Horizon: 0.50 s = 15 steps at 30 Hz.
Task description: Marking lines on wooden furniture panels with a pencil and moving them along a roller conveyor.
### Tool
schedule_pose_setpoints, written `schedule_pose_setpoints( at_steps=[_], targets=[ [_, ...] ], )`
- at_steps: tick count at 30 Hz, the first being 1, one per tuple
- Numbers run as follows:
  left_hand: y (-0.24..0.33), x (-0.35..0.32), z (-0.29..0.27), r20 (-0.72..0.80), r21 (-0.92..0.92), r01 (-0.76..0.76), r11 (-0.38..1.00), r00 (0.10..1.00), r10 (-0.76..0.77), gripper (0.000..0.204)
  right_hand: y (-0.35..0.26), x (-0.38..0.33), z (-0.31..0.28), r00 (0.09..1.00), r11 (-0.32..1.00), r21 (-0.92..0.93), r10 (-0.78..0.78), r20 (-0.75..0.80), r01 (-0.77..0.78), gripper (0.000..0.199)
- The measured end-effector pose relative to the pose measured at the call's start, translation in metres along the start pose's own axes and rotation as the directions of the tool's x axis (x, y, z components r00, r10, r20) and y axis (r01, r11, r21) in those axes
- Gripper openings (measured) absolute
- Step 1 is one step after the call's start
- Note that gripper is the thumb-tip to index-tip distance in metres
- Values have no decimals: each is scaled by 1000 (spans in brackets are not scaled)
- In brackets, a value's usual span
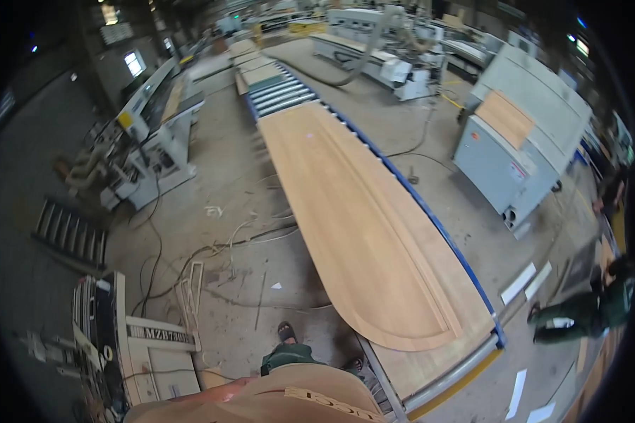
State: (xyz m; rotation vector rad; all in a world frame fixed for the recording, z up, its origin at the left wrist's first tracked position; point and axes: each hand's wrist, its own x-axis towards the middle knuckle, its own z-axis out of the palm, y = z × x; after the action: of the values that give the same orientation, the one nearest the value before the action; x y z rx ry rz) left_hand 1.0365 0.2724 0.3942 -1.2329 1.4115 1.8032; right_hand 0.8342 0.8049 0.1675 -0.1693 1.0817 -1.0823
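Note:
A long light-brown wooden panel (346, 211) with a rounded near end lies on a blue-edged roller conveyor (441, 229). It rests over a paler flat board (420, 370) that shows along its right side and at the near end. A raised curved moulding (374, 190) runs along the panel. I stand at the conveyor's near left corner. Part of my left arm (227, 392) shows low in the head view, beside my tan shirt (289, 395); its hand is not visible. My right hand is also out of sight. Neither hand is seen touching the panel.
Bare steel rollers (282, 95) continue beyond the panel. A grey-blue machine cabinet (490, 173) stands right; another machine (152, 155) stands left. Cables (212, 250) and scraps lie on the floor. A person in dark green (585, 314) is at the right, near white strips (518, 282).

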Motion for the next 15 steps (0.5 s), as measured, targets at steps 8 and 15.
schedule_pose_setpoints(
  at_steps=[8, 15],
  targets=[
    [-63, 33, -160, 163, 303, -326, 896, 944, 288, 27, -64, 102, 83, 989, 985, 170, -14, -148, 39, 51],
    [69, 75, -316, 146, 576, -78, 813, 989, -8, 27, -150, 159, 138, 972, 916, 398, 139, -191, -53, 41]
  ],
)
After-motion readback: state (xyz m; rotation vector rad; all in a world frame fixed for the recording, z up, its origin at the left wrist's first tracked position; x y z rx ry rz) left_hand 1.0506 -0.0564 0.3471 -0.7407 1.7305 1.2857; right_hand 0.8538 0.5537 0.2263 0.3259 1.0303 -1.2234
